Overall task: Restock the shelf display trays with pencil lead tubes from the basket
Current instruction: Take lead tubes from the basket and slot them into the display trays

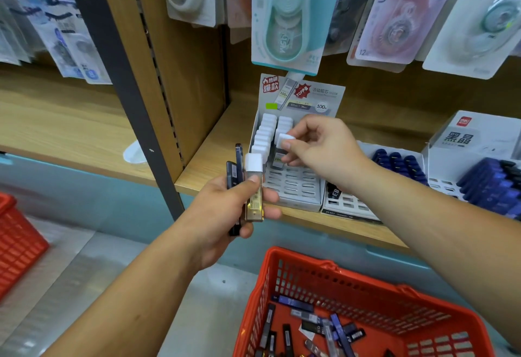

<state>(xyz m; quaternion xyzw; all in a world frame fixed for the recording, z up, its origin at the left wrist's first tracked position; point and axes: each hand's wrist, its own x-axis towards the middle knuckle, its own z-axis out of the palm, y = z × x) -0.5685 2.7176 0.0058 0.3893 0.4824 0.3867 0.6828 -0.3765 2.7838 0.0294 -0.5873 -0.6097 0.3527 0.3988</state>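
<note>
My left hand (225, 210) grips a white-capped clear lead tube (254, 187) together with two dark tubes (235, 170), held in front of the shelf edge. My right hand (318, 145) pinches another white-capped tube (284, 140) over the white display tray (293, 187), where its lower end stands in a slot. Two rows of white-capped tubes (265, 134) fill the tray's back left; its front slots are open. The red basket (352, 289) below holds several loose dark tubes (313, 325).
To the right stand a second tray (346, 204) and trays of blue tubes (400, 162). Correction-tape packs (287, 18) hang above the shelf. A dark upright post (135, 97) rises at left. Another red basket (17, 244) sits on the floor at left.
</note>
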